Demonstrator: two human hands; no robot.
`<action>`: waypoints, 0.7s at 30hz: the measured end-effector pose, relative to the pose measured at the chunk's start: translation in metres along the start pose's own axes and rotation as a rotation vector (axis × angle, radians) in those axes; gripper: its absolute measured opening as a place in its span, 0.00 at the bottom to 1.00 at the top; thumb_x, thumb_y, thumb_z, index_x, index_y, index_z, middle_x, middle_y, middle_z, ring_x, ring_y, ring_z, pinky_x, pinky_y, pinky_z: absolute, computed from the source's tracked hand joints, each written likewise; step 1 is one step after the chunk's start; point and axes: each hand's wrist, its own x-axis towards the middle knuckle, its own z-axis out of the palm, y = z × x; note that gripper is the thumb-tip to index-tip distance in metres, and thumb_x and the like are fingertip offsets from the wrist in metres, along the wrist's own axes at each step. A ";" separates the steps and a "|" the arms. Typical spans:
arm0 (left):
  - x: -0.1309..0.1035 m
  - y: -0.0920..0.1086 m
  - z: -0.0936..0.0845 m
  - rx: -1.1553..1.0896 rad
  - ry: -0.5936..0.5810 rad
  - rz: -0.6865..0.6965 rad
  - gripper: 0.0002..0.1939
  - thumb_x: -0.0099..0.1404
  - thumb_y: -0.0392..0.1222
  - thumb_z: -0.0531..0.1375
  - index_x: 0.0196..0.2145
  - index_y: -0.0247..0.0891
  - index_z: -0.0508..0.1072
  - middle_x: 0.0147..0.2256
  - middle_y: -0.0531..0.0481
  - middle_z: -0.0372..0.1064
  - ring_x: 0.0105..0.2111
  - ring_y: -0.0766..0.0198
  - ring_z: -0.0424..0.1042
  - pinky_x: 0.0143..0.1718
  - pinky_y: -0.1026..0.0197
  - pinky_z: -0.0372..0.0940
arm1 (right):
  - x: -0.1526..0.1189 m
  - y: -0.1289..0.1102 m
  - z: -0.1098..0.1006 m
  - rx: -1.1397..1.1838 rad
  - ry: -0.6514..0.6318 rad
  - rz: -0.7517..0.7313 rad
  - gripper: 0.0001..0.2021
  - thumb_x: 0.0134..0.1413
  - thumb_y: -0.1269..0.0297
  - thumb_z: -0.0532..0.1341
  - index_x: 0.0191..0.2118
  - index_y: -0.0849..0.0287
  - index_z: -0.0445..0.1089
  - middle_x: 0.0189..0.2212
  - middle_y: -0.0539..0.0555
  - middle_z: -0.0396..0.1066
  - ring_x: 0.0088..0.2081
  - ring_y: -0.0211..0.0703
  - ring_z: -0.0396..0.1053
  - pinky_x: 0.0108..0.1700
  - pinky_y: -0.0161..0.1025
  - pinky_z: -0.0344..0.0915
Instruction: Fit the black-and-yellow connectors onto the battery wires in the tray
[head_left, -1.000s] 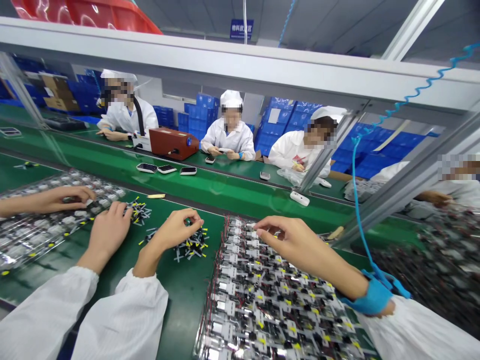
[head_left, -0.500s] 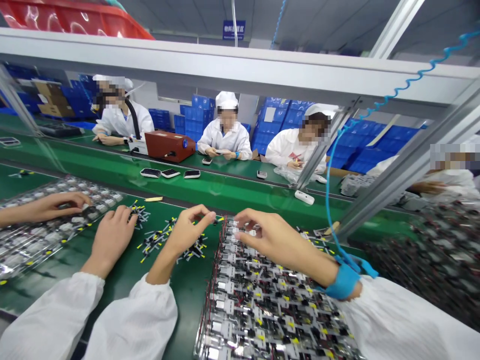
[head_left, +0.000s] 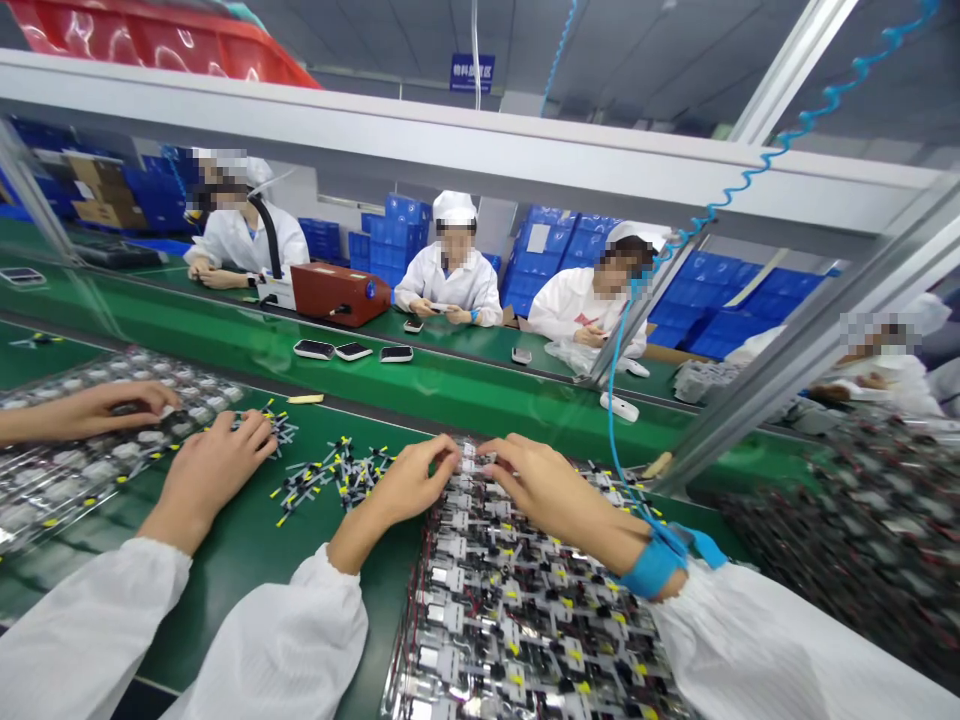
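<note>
Fingertip work, likely light and delicate

The left hand has thumb and forefinger drawn close together at the far-left corner of a clear tray; whether anything sits between the tips cannot be told. The right hand faces it, thumb and forefinger leaving only a narrow gap above the tray's far end; a held piece cannot be made out there either. Between the two sets of fingertips lies a small white part.

On the near side of both hands, the tray carries rows of white-and-black parts with yellow tips, and red wires run along its left side. The parts look very light and stiff, probably smooth, so a pinch on the white body should suit; the wires look soft and easy to snag. The tray seems thin and bendy, best taken by its rim at two sides.

Just left of the left hand, loose pieces, slim with yellow ends, lie crossed in a pile and may catch on one another; gripping one by its middle seems safest. Farther left is a co-worker's hand. A blue strap circles the right wrist; beyond the left hand, dark-faced devices lie in a row.
</note>
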 end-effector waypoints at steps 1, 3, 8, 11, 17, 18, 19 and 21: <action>-0.002 -0.003 -0.001 0.040 -0.031 0.025 0.08 0.68 0.37 0.52 0.36 0.40 0.70 0.36 0.49 0.70 0.40 0.58 0.66 0.47 0.56 0.62 | -0.002 0.003 0.001 -0.016 -0.014 0.035 0.09 0.69 0.67 0.54 0.49 0.55 0.70 0.40 0.54 0.69 0.41 0.45 0.70 0.43 0.39 0.60; -0.007 -0.007 -0.002 0.138 -0.122 0.095 0.12 0.63 0.29 0.53 0.36 0.41 0.73 0.40 0.49 0.70 0.44 0.57 0.64 0.52 0.55 0.60 | -0.005 0.011 0.004 -0.033 -0.041 0.093 0.10 0.70 0.67 0.53 0.44 0.56 0.72 0.39 0.55 0.69 0.41 0.46 0.69 0.44 0.39 0.59; -0.010 -0.012 0.008 0.463 -0.268 0.291 0.23 0.61 0.22 0.49 0.42 0.45 0.76 0.45 0.48 0.66 0.49 0.57 0.61 0.53 0.56 0.60 | -0.007 0.023 0.014 -0.029 -0.056 0.166 0.11 0.69 0.67 0.51 0.40 0.58 0.71 0.37 0.56 0.71 0.40 0.47 0.70 0.40 0.38 0.58; -0.009 -0.012 0.011 0.518 -0.283 0.303 0.23 0.61 0.21 0.50 0.43 0.44 0.75 0.44 0.46 0.64 0.47 0.55 0.61 0.52 0.55 0.61 | -0.006 0.024 0.018 0.009 -0.075 0.171 0.10 0.67 0.68 0.53 0.40 0.58 0.72 0.32 0.54 0.74 0.35 0.46 0.71 0.36 0.37 0.57; -0.008 -0.010 0.010 0.569 -0.284 0.298 0.19 0.63 0.24 0.49 0.43 0.40 0.71 0.44 0.45 0.64 0.45 0.55 0.62 0.50 0.54 0.61 | 0.000 0.022 0.026 0.101 -0.091 0.141 0.09 0.63 0.69 0.56 0.39 0.56 0.75 0.34 0.53 0.77 0.37 0.46 0.73 0.40 0.37 0.60; -0.008 -0.010 0.009 0.558 -0.276 0.294 0.18 0.63 0.24 0.48 0.43 0.39 0.71 0.43 0.45 0.64 0.45 0.55 0.62 0.50 0.54 0.61 | 0.002 0.022 0.029 0.118 -0.089 0.131 0.10 0.63 0.69 0.56 0.40 0.56 0.76 0.36 0.53 0.78 0.39 0.46 0.73 0.41 0.37 0.61; -0.009 -0.009 0.008 0.545 -0.267 0.287 0.17 0.63 0.25 0.49 0.43 0.39 0.70 0.43 0.45 0.65 0.44 0.55 0.63 0.50 0.54 0.61 | 0.004 0.021 0.032 0.134 -0.085 0.125 0.10 0.63 0.69 0.56 0.40 0.56 0.76 0.37 0.53 0.78 0.40 0.46 0.74 0.42 0.38 0.61; -0.009 -0.007 0.007 0.507 -0.245 0.270 0.13 0.63 0.28 0.50 0.42 0.38 0.69 0.41 0.46 0.65 0.43 0.55 0.63 0.49 0.54 0.61 | 0.007 0.020 0.038 0.159 -0.073 0.128 0.11 0.63 0.70 0.56 0.40 0.56 0.76 0.38 0.53 0.78 0.41 0.46 0.74 0.43 0.37 0.61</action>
